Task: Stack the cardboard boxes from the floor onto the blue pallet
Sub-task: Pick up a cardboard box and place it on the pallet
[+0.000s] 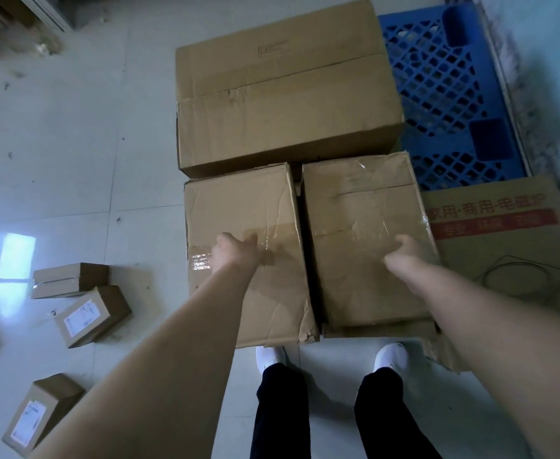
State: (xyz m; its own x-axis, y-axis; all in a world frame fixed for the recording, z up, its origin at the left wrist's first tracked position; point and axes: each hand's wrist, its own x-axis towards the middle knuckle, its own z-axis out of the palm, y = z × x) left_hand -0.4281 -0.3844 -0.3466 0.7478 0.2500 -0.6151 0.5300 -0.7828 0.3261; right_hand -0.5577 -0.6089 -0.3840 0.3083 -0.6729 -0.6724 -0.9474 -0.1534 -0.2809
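Reaching out over two medium boxes at frame centre, both hands sit on the box tops rather than around anything. The left hand [235, 251] lies on the taped top of the left box [245, 256], fingers spread and roughly flat, gripping nothing. The right hand [408, 251] rests on the right box [368, 240]; its fingers curl downward, but whether they hook an edge or just press on the top I cannot tell.

These two boxes stand side by side, a narrow dark gap between them, their long axes running away from the person toward the top of the frame. Behind them, touching or nearly so, is the big box [285, 91], long axis across the frame. The pallet [451, 104] shows bare at upper right, and the stacked boxes seem to sit on its left part, though its edge is hidden there.

What remains on the floor is the cluster of small boxes [88, 314] at lower left, well apart from both hands. They lie to the left and nearer the person, so the left hand is the closer one; the next pick probably means turning left and stooping. A printed carton [500, 240] sits at right, below the bare pallet.
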